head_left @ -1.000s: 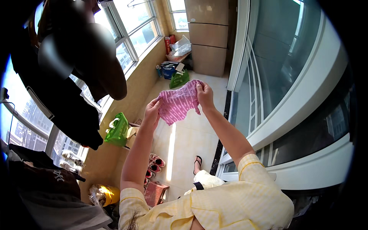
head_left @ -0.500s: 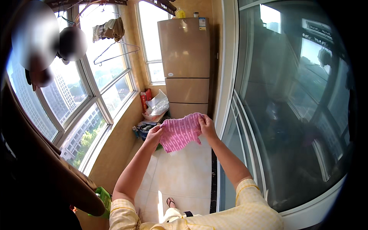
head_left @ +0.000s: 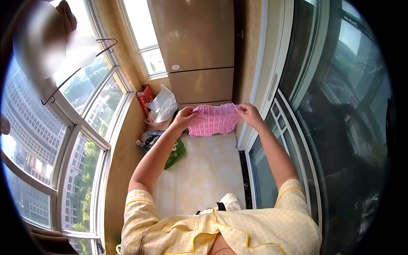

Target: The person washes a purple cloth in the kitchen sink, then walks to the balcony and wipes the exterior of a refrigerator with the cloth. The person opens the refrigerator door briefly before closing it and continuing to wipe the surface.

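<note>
Pink cloth [head_left: 215, 122] — crinkled, with rows of paler marks and an uneven lower edge — hangs spread in midair, its upper corners pinched between thumb and fingers of left hand [head_left: 183, 119] and right hand [head_left: 250, 114], before that brown fridge [head_left: 199, 36].

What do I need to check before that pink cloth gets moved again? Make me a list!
1. Left grip pinching the pink cloth near its upper left corner: ok.
2. Right grip pinching near the upper right corner: ok.
3. Cloth spread out between them, not bunched up: ok.
4. Cloth held up off the floor: ok.
5. Far side of the cloth free of stains: cannot tell, it faces away.
6. Dark hanger free along its whole length: cannot tell, part is blurred.
</note>
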